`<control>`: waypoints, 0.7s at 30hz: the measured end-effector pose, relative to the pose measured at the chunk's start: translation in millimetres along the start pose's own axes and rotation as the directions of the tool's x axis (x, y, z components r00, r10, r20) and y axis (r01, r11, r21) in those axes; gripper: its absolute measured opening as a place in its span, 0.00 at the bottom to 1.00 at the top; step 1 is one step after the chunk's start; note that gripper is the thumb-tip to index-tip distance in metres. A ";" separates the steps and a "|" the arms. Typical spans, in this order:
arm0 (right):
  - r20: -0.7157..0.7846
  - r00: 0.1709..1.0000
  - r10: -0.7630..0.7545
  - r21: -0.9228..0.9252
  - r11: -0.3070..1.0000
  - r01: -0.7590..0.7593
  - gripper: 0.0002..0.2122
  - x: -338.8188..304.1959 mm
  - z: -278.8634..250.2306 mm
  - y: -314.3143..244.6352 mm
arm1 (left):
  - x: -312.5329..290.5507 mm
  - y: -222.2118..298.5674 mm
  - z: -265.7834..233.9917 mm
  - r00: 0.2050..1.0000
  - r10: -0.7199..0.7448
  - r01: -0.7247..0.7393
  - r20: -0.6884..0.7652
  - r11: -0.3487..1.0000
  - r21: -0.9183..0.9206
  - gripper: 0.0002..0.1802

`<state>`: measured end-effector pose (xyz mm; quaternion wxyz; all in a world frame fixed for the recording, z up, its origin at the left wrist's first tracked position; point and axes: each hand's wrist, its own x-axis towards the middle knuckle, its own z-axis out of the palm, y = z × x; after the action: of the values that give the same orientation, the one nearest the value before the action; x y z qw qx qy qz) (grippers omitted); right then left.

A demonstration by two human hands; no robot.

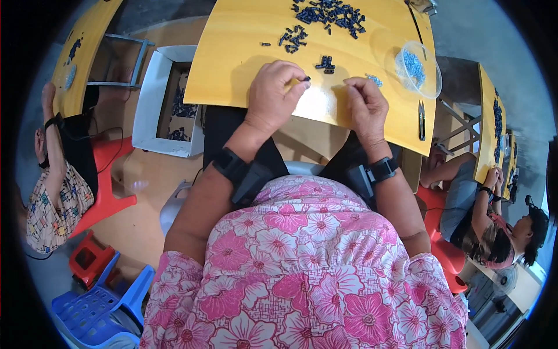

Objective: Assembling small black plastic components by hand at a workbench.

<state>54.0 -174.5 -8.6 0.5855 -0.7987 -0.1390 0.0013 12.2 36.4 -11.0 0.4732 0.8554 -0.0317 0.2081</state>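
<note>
A flat-topped yellow desk (226,64) shows bright reflected light near its front edge. Tan flooring (145,203) is visible off the front left corner. Beyond the left edge: a second yellow desk (96,35) with a pale metal frame (138,64). Nearer the front left corner: a red plastic chair (104,192), then a blue plastic chair with perforated seat (87,308). Beyond the right edge: a third yellow desk (485,122); well past the front right corner, a round fan (504,279).

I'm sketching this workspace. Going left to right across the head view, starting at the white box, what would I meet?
White box, left hand pinching a small black piece, little group of black pieces, right hand, black tweezer-like tool, yellow table at the far right.
</note>
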 end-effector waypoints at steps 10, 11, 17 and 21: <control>-0.098 0.984 0.147 0.125 0.983 -0.134 0.05 -14.2 -33.5 15.7 | -0.5 -3.0 -3.6 0.999 -0.025 0.026 0.029 0.999 -0.035 0.05; -0.134 0.979 0.154 0.094 0.985 -0.142 0.04 -16.0 -38.0 17.4 | -0.6 -2.5 -3.5 0.999 -0.023 0.025 0.032 0.999 -0.039 0.05; -0.320 0.926 0.200 0.065 0.980 -0.189 0.04 -14.0 -57.9 17.3 | 3.0 -1.7 -4.5 1.000 -0.002 0.003 0.005 0.995 -0.101 0.05; -0.410 0.896 0.170 0.114 0.984 -0.134 0.04 -11.5 -57.1 36.3 | -2.2 -1.4 -4.0 1.000 -0.007 0.008 0.029 0.998 -0.060 0.05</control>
<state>60.3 -240.4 -26.5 0.6323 -0.7639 0.0526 -0.1181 9.3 40.2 -11.1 0.4990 0.8438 -0.0416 0.1930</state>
